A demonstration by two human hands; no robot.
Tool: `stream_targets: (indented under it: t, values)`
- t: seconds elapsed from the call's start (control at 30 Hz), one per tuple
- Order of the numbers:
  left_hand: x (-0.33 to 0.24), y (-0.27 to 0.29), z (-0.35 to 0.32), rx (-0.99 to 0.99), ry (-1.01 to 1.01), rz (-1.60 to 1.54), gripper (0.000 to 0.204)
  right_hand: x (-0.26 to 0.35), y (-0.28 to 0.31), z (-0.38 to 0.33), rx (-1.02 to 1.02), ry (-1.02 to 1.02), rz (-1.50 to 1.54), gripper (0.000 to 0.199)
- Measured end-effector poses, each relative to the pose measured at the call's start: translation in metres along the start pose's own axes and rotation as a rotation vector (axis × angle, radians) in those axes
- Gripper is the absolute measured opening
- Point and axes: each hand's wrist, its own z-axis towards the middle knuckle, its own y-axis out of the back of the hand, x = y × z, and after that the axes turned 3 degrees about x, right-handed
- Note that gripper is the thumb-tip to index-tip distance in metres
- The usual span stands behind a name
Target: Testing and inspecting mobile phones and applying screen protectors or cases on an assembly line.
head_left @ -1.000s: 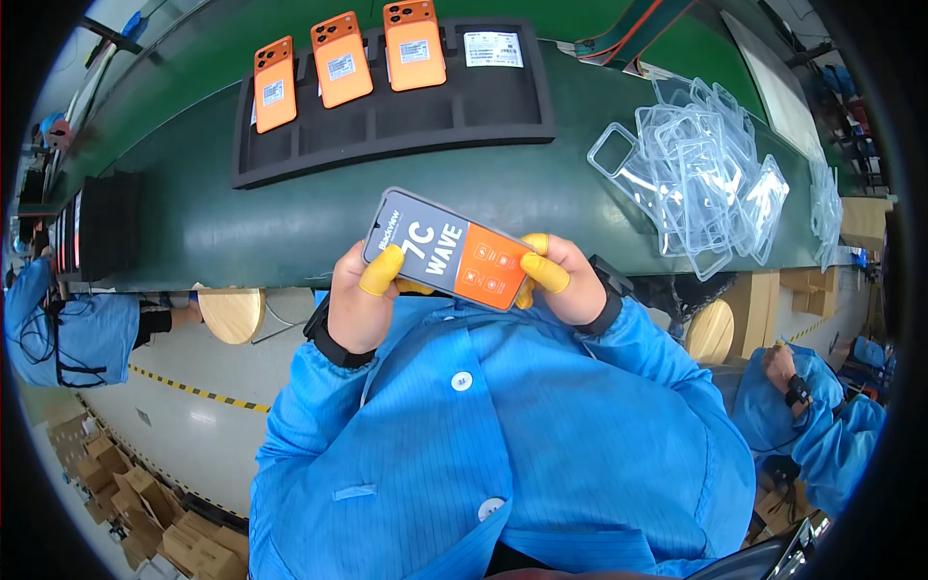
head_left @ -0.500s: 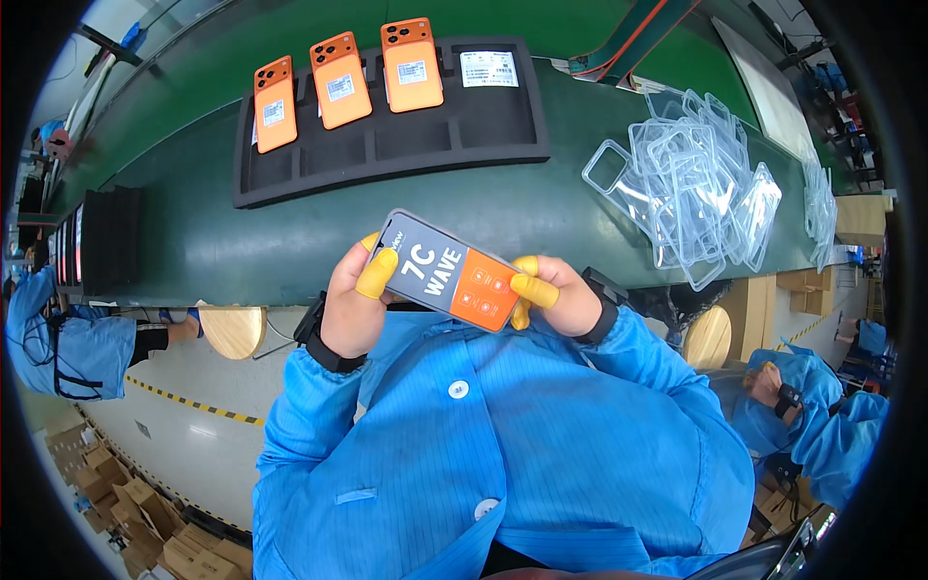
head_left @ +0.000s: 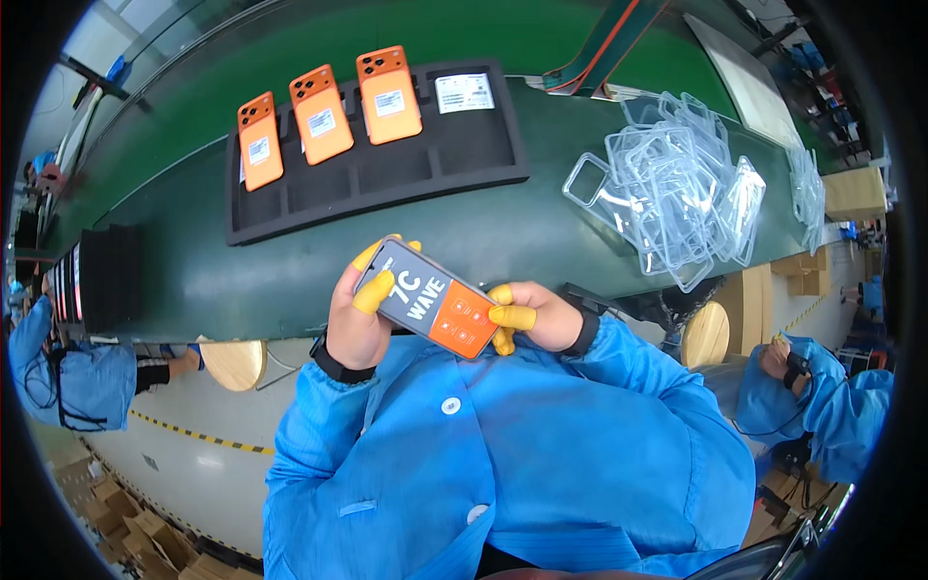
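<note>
A smartphone with a grey and orange printed front is held tilted between both my hands, just off the bench's near edge. My left hand grips its upper left end, with yellow finger cots on the thumb and fingers. At the lower right end, my right hand pinches the phone, also in yellow cots. Beyond it lies a black foam tray with compartments. Three orange phones, a left one, a middle one and a right one, rest camera side up in it, each bearing a white label.
A heap of clear phone cases lies to the right on the green bench. A white label sheet sits in the tray's right compartment. Black trays are stacked far left. Wooden stools stand below; co-workers in blue sit either side.
The tray and its phones appear lower and slightly left in the picture, as the view has shifted. Both hands still hold the phone, which also appears lower and further left.
</note>
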Motion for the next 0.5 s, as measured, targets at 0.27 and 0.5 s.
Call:
stream_targets:
  t: [0.27, 0.5]
  values:
    - [0.003, 0.015, 0.004, -0.017, -0.058, 0.097, 0.046, 0.015, 0.011, 0.008, -0.139, 0.281, 0.377, 0.021]
    - [0.014, 0.029, -0.003, -0.182, -0.009, 0.254, 0.034, 0.075, 0.037, 0.059, -0.448, 0.324, 0.413, 0.027]
